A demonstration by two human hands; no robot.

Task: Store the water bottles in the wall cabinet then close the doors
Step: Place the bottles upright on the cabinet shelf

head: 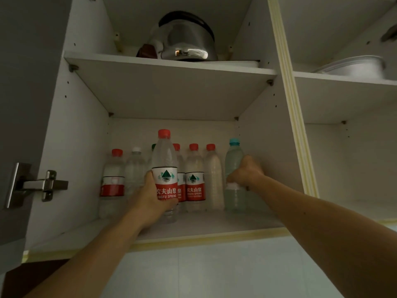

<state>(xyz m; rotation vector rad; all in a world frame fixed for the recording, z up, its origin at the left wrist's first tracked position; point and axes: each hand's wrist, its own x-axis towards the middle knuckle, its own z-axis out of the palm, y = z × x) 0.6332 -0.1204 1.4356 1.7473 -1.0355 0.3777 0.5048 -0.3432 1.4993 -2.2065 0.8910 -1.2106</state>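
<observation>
Placement step under way: two water bottles are being set on the lower shelf of the wall cabinet.

- Left hand is grasping the red-capped bottle around its label, fingers wrapped round the body. The bottle is being held upright at the front of the shelf, at 6 o'clock from the back row; whether its base is resting on the board cannot be told.
- Right hand is curled around the blue-capped bottle at mid-height. That bottle is being stood at the 3 o'clock end of the row, just beside the right cabinet wall.
- A row of stored bottles is being kept at the back, mostly red-capped, one white-capped.

Appearance: the red-capped bottle is clear plastic with a white and red label carrying a green mountain mark; the blue-capped one is showing a pale greenish tint.

Judged next: both bottles are to be seated flat and let go without knocking the row, then the doors are to be swung shut. The open left door's hinge is being seen at 9 o'clock.

A steel kettle is sitting on the upper shelf at 12 o'clock.
</observation>
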